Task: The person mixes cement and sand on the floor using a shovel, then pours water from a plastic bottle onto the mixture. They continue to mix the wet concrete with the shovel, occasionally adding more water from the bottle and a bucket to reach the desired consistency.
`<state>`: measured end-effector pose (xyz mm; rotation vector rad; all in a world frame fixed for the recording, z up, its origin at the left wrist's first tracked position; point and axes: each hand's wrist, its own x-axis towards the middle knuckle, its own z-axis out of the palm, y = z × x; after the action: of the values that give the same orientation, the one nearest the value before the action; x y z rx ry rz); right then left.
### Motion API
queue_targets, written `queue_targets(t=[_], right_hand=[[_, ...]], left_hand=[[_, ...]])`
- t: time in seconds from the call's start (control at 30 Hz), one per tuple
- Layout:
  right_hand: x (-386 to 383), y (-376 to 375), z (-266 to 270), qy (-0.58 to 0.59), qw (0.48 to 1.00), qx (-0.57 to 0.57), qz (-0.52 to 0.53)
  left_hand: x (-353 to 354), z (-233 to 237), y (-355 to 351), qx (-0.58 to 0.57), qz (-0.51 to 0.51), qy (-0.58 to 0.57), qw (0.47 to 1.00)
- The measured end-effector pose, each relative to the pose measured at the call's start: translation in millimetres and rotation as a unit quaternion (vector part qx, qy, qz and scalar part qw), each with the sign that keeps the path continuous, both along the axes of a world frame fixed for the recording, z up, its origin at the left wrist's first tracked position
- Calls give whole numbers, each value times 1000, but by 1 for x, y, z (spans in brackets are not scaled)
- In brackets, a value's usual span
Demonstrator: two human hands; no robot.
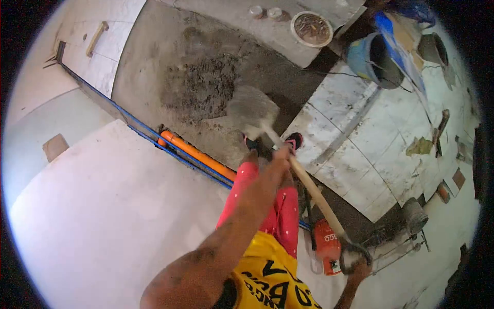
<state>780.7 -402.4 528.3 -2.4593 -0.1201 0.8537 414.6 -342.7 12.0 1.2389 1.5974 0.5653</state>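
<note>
A shovel [320,202] with a pale wooden shaft runs diagonally across my body. My left hand [282,156] is wrapped round the lower shaft, just above the blade. At the other end, my right hand [362,268] grips the dark handle. The grey shovel blade [252,107], a little blurred, is over the floor in front of my feet, at the edge of a dark, rough patch of wet mortar or earth [200,85]. My feet stand just behind the blade.
Orange pipe [198,154] and blue tubing [131,117] run along the left wall. White tiles [355,139] lie to the right. A bucket [360,56] lies tilted beyond them; a round tub [312,29] sits on the ledge. An orange-red container [327,239] stands near the shovel handle.
</note>
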Motion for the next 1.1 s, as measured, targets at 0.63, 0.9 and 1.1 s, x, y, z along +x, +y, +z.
queue_targets(t=[0.63, 0.9, 1.1], right_hand=[[-78, 90, -379, 90, 977, 13, 193], [-51, 66, -292, 156, 957, -231, 80], [26, 67, -270, 451, 800, -357, 168]], left_hand=[[-197, -142, 126, -257, 645, -325, 642], [-156, 28, 83, -204, 630, -261, 702], [-178, 117, 92, -212, 629, -317, 678]])
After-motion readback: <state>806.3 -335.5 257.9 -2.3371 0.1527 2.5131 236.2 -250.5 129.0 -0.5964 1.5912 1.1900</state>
